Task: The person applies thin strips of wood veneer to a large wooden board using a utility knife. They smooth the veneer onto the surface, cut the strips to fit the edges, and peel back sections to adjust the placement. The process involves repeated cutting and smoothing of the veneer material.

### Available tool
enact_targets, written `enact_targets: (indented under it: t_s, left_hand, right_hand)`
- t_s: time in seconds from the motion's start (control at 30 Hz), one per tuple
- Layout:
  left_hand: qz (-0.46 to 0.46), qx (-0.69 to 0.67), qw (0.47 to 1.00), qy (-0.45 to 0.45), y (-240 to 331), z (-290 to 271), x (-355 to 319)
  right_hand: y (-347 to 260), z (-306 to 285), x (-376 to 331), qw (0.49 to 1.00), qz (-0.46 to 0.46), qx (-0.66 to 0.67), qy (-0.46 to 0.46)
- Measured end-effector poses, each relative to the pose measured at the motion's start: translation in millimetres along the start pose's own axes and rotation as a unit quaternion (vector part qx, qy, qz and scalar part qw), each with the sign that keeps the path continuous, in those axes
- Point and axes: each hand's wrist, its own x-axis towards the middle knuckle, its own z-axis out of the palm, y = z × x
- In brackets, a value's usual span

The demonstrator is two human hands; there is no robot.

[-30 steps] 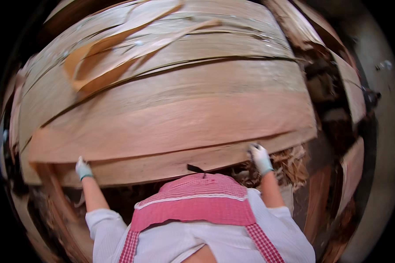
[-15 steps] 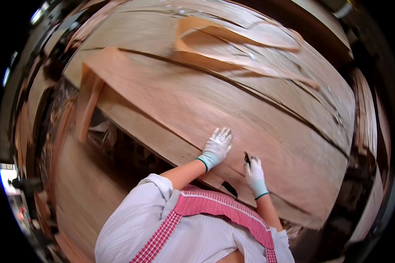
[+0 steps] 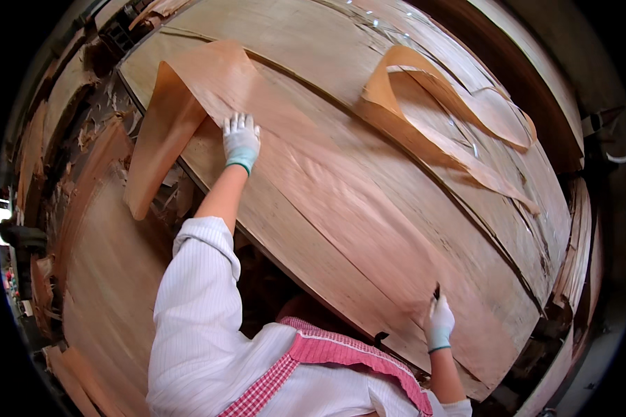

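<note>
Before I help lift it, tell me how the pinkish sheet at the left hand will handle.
The pinkish sheet is probably floppy: one end folds over and droops. It looks thin, so it's likely light for its size. It may crease easily, since ripples show in it.

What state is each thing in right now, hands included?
Left hand: gloved, open, palm down on the long veneer strip.
Right hand: gloved, closed around the small dark tool.
Small dark tool: gripped, tip showing.
Long veneer strip: mostly flat, left end bent over and hanging down.
Orange veneer strip: loose, curled into a loop.
Left sleeve: cuff rolled up.
</note>
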Motion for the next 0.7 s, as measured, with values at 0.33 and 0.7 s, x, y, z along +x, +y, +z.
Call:
enact_targets:
  t_s: [0.33,0.7]
  left_hand:
    - [0.022,-0.232,0.966,0.111,-35,32,24]
    - [0.059,-0.159,0.977,0.132,-55,60,28]
  right_hand:
    - [-486,40,105,0.938,-0.345,0.025,-0.027]
    - [-365,76,50,0.937,-0.344,0.030,0.048]
